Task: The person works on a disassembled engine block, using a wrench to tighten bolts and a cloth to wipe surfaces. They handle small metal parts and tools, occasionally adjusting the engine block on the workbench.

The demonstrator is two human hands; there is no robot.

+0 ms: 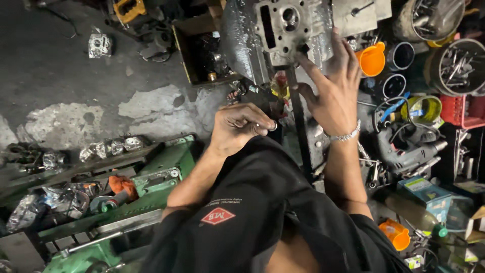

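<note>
- Two bare hands work at the middle of the view, both at a grey metal engine casting (285, 28) that sits at the far edge of a crowded bench.
- Right hand (331, 88) – spread wide, fingers fanned, fingertips pressing the near lower edge of the casting; a silver bracelet (344, 135) circles its wrist.
- Left hand (237, 129) – curled tight into a fist just near of the casting, closed round something small; what it holds I cannot tell.
- One dark flat bar (299, 126) runs from under the casting toward the person, passing between the two hands.
- Open room is scarce on the right: the bench there is packed edge to edge, with a power drill (411, 149) just right of the right forearm.
- Two orange funnels: one (373, 59) far, just right of the right fingertips, one (396, 233) near, by the right elbow.
- Two dark round tins (399, 71) stand beside the far funnel, and one red crate (462, 110) sits at the right edge.
- Left of the hands the bare concrete floor (60, 86) gives the widest free space, with one small metal part (99, 45) lying far out on it.
- One green machine frame (161, 174) lies near left, touching the left forearm's side; an orange rag (123, 184) rests on it.
- One open box (204, 53) of parts stands far, just left of the casting.
</note>
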